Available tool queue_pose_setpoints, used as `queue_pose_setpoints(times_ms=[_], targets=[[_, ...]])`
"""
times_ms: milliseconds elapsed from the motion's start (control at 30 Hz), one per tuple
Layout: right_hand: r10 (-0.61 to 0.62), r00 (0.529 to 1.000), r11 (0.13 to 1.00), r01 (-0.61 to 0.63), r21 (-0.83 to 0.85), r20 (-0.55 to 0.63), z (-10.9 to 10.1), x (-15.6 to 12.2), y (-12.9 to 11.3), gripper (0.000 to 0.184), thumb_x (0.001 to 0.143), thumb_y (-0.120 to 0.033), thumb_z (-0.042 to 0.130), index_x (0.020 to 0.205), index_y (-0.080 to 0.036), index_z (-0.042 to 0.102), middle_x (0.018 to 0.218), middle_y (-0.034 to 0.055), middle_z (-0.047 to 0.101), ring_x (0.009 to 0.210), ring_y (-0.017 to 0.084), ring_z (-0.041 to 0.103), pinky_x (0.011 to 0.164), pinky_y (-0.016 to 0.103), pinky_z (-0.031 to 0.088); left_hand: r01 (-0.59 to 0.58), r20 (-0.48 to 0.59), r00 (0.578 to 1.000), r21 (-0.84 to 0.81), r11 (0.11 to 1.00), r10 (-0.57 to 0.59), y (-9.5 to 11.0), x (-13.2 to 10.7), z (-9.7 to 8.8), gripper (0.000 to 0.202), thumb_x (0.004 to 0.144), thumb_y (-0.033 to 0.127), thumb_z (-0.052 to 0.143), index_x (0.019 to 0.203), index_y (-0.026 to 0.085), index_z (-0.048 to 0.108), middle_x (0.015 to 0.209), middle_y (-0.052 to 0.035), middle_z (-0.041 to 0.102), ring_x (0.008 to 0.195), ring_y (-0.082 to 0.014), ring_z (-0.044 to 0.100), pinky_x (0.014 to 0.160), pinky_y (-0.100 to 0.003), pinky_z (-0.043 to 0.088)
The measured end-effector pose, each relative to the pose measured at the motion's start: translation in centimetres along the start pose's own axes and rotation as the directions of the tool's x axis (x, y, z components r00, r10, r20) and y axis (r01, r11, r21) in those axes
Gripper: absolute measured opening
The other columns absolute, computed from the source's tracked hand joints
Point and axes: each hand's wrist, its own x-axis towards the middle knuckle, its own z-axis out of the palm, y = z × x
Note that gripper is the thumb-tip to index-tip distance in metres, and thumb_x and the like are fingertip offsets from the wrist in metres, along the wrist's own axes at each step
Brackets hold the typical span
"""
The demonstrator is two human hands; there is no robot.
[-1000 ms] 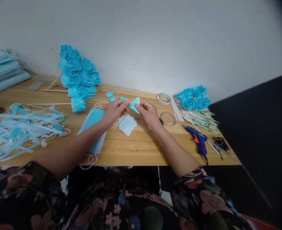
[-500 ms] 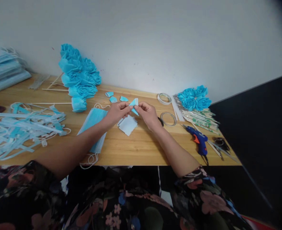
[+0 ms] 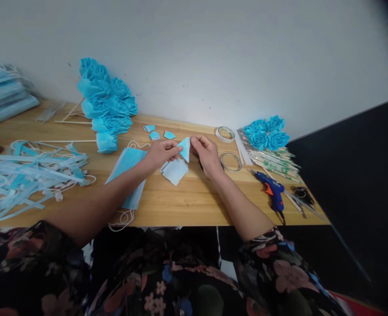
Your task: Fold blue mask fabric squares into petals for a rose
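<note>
My left hand (image 3: 163,153) pinches a small piece of blue and white mask fabric (image 3: 184,149), folded into a triangle. At the triangle's upper right corner, the thumb and forefinger of my right hand (image 3: 207,154) are pressed together; whether fabric lies between them is hard to see. Just below the hands lies a small stack of white cut squares (image 3: 175,172). Beyond them are several small folded blue pieces (image 3: 169,134). A dark object (image 3: 201,166) is mostly hidden behind my right hand.
On the left are a whole face mask (image 3: 132,162), a heap of cut strips (image 3: 38,175) and blue fabric flowers (image 3: 106,101). To the right lie tape rolls (image 3: 226,134), a wire ring (image 3: 231,162), a blue glue gun (image 3: 271,189), wrapped sticks (image 3: 276,162) and more flowers (image 3: 266,134).
My right fingers have shifted from the middle of the fabric to its upper right corner. The piece now shows a flatter triangle with a white right edge. My left hand keeps its pinch.
</note>
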Motion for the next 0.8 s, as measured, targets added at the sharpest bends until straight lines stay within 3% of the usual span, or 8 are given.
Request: queue_pose_setpoints(times_ms=[167,400,633,800], targets=[[0.047,0.999,0.999,-0.047,0.014,0.017,-0.19,0.02,-0.28,0.045,0.078,-0.062,0.074,0.103,-0.025,0.067,0.097,0.0019,0.069,0.088,0.015,0.062,0.079,0.029,0.051,0.014,-0.090,0.996,-0.111,0.994,-0.024,-0.45,0.31,-0.23,0.032,0.079,0.039,0.074,0.062,0.019,0.056,0.055,0.0013,0.058,0.051,-0.0089,0.049,0.052,-0.023,0.041],[0.106,0.984,0.993,-0.099,-0.059,0.146,0.31,-0.19,-0.40,0.051,0.073,-0.071,0.074,0.073,-0.021,0.061,0.068,-0.0029,0.054,0.067,0.013,0.049,0.067,0.027,0.043,0.004,-0.091,0.996,-0.085,0.996,-0.012,-0.25,0.17,-0.07,0.031,0.080,0.038,0.074,0.062,0.019,0.057,0.056,0.0016,0.058,0.050,-0.0082,0.048,0.052,-0.023,0.041],[0.064,0.990,0.985,-0.043,-0.165,0.125,0.29,-0.16,0.12,0.045,0.077,-0.063,0.072,0.071,-0.021,0.058,0.064,-0.0042,0.050,0.063,0.012,0.043,0.062,0.027,0.036,-0.002,-0.044,0.999,-0.019,1.000,0.001,-0.22,0.05,-0.02,0.029,0.083,0.037,0.074,0.065,0.018,0.060,0.060,0.0010,0.060,0.050,-0.0079,0.049,0.052,-0.023,0.041],[-0.013,0.994,0.990,0.028,-0.137,0.112,-0.20,-0.03,-0.01,0.030,0.086,-0.052,0.067,0.085,-0.021,0.066,0.080,-0.0004,0.064,0.076,0.015,0.057,0.073,0.030,0.047,0.031,-0.043,0.998,-0.140,0.990,-0.037,-0.52,0.30,-0.19,0.028,0.084,0.034,0.073,0.065,0.018,0.059,0.058,0.0012,0.060,0.050,-0.0079,0.050,0.053,-0.023,0.041]])
